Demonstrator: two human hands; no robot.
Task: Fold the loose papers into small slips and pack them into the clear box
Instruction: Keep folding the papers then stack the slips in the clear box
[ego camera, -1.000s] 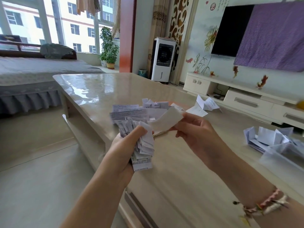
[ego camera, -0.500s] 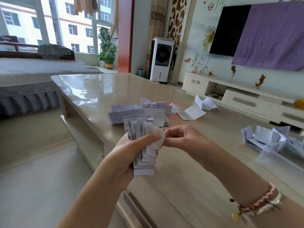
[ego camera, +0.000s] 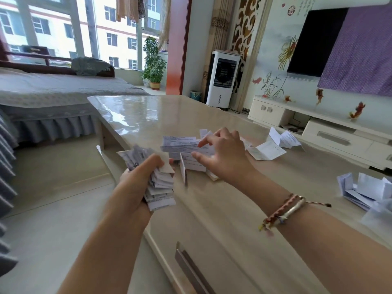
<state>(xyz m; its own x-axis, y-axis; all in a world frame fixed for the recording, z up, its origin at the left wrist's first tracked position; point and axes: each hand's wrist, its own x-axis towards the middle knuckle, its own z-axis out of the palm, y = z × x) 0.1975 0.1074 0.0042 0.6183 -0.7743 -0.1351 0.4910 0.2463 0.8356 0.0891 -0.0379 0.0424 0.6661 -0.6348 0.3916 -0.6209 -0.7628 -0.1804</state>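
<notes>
Left hand [ego camera: 135, 183], lower centre-left of frame: fingers and thumb curled round one thick bundle of small folded white printed paper slips [ego camera: 158, 185], too many to count, held over the near edge of the glossy beige table [ego camera: 222, 209].

Right hand [ego camera: 222, 153], centre of frame: fingers spread and relaxed, reaching onto one loose pile of white printed papers [ego camera: 180, 144] on the table; fingertips touch the top sheets. Whether any sheet is pinched, cannot tell. One folded white sheet [ego camera: 184, 170] stands on edge just left of the thumb, motion-blurred.

Other paper groups, counted: one pair of unfolded white sheets [ego camera: 273, 145] at centre right; one heap of folded white papers [ego camera: 364, 189] at the right edge, beside the clear plastic box [ego camera: 379, 213], which shows only partly at the frame edge. Box contents not discernible.

Right wrist: two bracelets, one braided pink-red cord [ego camera: 280, 209] and one silver band [ego camera: 293, 209].

Change versus 0.5 s ago: right hand was then closed at the bundle, pressing a slip into it; now it has left the bundle and moved up to the loose pile. Left hand's hold unchanged.
</notes>
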